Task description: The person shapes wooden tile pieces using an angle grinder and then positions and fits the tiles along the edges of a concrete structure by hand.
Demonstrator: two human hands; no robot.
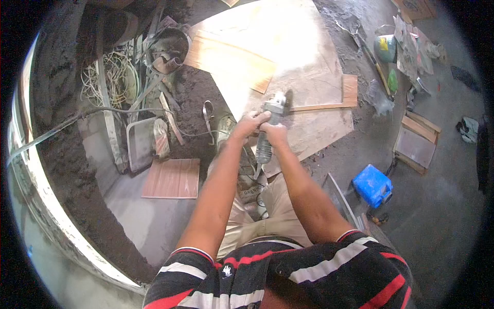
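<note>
Both hands are closed on an angle grinder (264, 149), held out in front of my legs with its metal head pointing away from me. My left hand (249, 124) grips it near the head, from the left side. Wrapped around the body just behind is my right hand (276, 134). The disc is hard to make out. Right of the grinder head, a narrow wood-look strip (321, 107) lies on a large dusty board (314, 131). Further off, a wood-grain tile (231, 57) lies partly in bright sunlight.
A reddish tile (171, 178) lies on the floor at left, near a bundle of wire (110, 80) and a bucket (169, 50). A cable (92, 110) crosses from the left. At right are a blue jerrycan (372, 185) and a wooden-edged box (416, 144).
</note>
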